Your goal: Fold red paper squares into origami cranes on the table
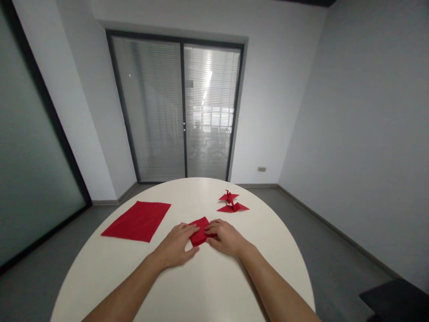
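Left hand (177,245) touches, spread, the folded red paper (200,234); whether right hand (226,235) pinches, I cannot tell; uneven pressing may skew it.

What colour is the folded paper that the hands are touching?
The folded paper is red, best seen in the head view.

I count two hands of my own, one left hand (181,243) and one right hand (225,236), both on one folded red paper (199,232). Left of my grip lies one flat red paper sheet (139,221); just beyond my right hand sit two red origami cranes (233,207). Beneath my grip is one round table (187,288). Far ahead stand two glass panels (150,112) with blinds, and right of them, one wall plate (262,169).
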A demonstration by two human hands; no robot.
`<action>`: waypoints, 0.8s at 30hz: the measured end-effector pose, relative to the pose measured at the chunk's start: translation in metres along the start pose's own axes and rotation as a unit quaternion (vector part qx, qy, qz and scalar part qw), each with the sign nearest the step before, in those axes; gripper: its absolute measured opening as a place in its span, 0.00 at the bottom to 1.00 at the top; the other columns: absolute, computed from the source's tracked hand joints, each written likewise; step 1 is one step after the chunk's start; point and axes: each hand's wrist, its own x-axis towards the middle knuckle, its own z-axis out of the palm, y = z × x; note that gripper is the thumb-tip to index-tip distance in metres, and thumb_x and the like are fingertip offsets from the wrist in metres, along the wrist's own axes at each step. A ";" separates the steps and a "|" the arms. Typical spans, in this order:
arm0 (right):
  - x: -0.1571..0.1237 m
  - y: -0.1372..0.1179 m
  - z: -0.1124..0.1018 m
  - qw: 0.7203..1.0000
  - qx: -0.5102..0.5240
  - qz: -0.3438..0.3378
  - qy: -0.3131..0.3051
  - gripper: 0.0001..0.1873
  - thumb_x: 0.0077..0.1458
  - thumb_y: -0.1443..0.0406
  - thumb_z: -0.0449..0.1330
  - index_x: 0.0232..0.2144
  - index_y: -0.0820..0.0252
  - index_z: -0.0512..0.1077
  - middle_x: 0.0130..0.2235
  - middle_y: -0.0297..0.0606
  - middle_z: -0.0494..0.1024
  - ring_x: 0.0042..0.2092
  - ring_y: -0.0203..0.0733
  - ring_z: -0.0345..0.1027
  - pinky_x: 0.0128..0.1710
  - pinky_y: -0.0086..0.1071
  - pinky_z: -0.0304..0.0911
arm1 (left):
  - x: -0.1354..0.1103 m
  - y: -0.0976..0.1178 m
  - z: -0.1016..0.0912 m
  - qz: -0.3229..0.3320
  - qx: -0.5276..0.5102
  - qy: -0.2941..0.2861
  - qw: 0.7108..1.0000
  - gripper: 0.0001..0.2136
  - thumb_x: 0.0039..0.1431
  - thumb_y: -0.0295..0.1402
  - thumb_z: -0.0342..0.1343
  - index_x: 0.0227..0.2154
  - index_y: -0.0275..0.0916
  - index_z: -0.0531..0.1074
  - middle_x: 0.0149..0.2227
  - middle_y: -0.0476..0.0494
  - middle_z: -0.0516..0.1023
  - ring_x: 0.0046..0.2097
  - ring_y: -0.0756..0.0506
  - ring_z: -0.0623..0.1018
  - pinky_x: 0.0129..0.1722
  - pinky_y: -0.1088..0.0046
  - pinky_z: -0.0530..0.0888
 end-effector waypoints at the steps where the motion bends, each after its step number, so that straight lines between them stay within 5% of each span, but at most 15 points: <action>1: 0.000 0.000 0.000 1.000 0.001 0.000 0.001 0.12 0.60 0.63 0.58 0.44 0.57 0.79 0.46 0.40 0.81 0.51 0.46 0.69 0.53 0.38 0.59 | 0.000 0.000 -0.001 0.000 -0.008 -0.005 1.000 0.24 0.57 0.39 0.59 0.58 0.44 0.67 0.55 0.41 0.75 0.54 0.38 0.71 0.56 0.58 0.68; 7: 0.002 -0.008 -0.004 1.000 0.004 -0.009 0.003 0.13 0.62 0.64 0.56 0.45 0.55 0.78 0.43 0.38 0.81 0.46 0.44 0.70 0.51 0.36 0.59 | -0.001 0.001 -0.008 -0.001 -0.048 -0.018 0.999 0.20 0.59 0.36 0.56 0.55 0.43 0.69 0.53 0.41 0.74 0.54 0.40 0.71 0.56 0.62 0.69; 17: 0.002 -0.006 0.002 0.998 -0.029 0.059 0.019 0.10 0.62 0.66 0.55 0.34 0.59 0.77 0.35 0.39 0.80 0.39 0.42 0.68 0.40 0.32 0.59 | -0.001 0.002 -0.011 -0.003 -0.078 -0.032 0.996 0.18 0.55 0.33 0.58 0.50 0.43 0.71 0.54 0.41 0.73 0.54 0.40 0.71 0.56 0.62 0.69; 24: 0.002 -0.004 0.005 1.000 -0.004 0.023 0.021 0.06 0.60 0.66 0.58 0.36 0.57 0.76 0.37 0.36 0.80 0.41 0.42 0.68 0.43 0.32 0.58 | -0.001 -0.002 -0.010 0.005 -0.086 -0.038 0.996 0.19 0.55 0.30 0.57 0.51 0.44 0.71 0.53 0.41 0.73 0.54 0.41 0.71 0.56 0.64 0.68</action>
